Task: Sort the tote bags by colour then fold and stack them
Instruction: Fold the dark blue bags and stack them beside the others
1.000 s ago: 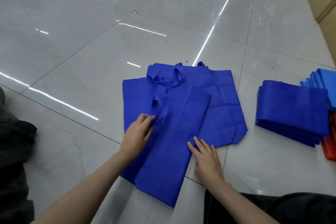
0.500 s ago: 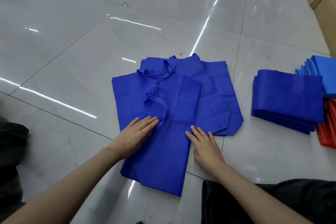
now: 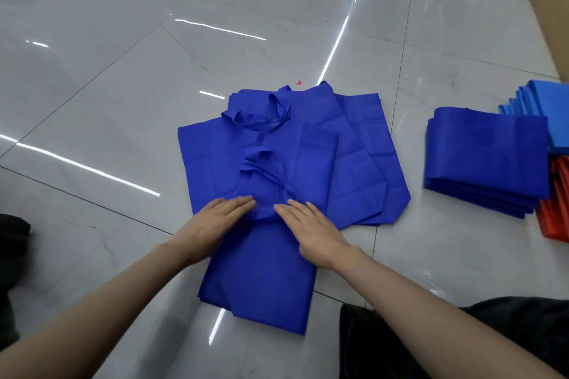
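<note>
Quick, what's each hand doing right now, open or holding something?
Left hand: open, fingers flat, pressing on the dark blue tote bag.
Right hand: open, fingers flat on the same bag, holding nothing.

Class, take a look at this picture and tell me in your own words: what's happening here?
A person is working on a tiled floor, folding a dark blue tote bag. The left hand and right hand both press flat on it, just below its handle loop. It lies on a loose pile of unfolded dark blue bags. At the right sit a folded dark blue stack, light blue bags and red bags.
</note>
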`<state>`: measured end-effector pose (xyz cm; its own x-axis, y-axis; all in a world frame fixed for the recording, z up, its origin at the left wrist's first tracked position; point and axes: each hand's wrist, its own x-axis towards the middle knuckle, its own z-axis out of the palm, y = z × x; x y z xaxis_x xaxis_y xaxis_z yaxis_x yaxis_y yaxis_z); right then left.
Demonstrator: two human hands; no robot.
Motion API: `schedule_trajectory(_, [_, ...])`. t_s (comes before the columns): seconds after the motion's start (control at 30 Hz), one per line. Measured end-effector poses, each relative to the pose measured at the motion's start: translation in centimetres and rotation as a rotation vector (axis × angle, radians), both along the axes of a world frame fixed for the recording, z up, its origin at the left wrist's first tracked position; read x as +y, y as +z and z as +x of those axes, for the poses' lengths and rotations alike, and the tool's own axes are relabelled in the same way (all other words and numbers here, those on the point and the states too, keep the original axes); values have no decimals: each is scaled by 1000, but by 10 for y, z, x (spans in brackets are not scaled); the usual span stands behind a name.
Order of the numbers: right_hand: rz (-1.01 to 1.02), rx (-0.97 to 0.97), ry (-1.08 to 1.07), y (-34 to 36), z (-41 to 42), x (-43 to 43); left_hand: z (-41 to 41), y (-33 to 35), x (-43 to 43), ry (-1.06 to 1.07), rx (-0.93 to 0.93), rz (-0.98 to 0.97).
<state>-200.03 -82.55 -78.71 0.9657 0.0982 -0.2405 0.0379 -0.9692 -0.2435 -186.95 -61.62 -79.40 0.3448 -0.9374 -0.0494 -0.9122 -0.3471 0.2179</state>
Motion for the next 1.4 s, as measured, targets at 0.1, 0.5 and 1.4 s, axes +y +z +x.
schedule_trajectory(0.1, [-8, 12, 48, -1, -2, -10, 21, 4, 12, -39, -73, 182])
schedule_trajectory(0.5, [-112, 43, 166, -6, -33, -56, 6, -6, 6, -70, -265, 141])
schedule_trajectory(1.4, [1042, -218, -767, -8, -30, -14, -27, 5, -24, 767, 699, -363])
